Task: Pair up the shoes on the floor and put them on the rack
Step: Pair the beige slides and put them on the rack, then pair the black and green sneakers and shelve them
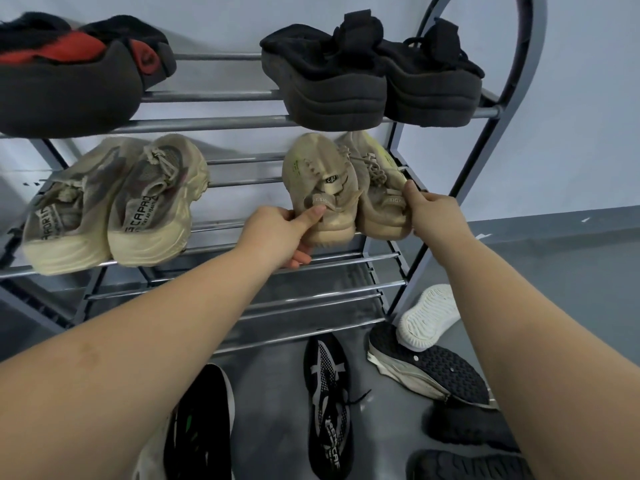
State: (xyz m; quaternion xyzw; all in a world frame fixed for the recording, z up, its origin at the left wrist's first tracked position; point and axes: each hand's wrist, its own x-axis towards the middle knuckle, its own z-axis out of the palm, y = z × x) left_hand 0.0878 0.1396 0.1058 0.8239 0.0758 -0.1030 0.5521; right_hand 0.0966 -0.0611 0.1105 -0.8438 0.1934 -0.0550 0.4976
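Rack (221, 123) holds 3 pairs; 4th, tan pair (349, 188), going on middle shelf: left hand (277, 233) grips 1 heel, right hand (433, 211) pinches other. Several floor shoes (329, 403) left unpaired.

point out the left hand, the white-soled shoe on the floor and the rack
left hand (277, 233), head view, back of the hand
white-soled shoe (427, 317), head view, upturned sole
rack (214, 124), head view, top shelf bar

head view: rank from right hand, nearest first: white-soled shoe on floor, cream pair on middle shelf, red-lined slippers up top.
From the right hand:
1. White-soled shoe: on the floor just below, sole up, by the rack's right leg.
2. Cream pair: left end of the middle shelf.
3. Red-lined slippers: top shelf, far left.
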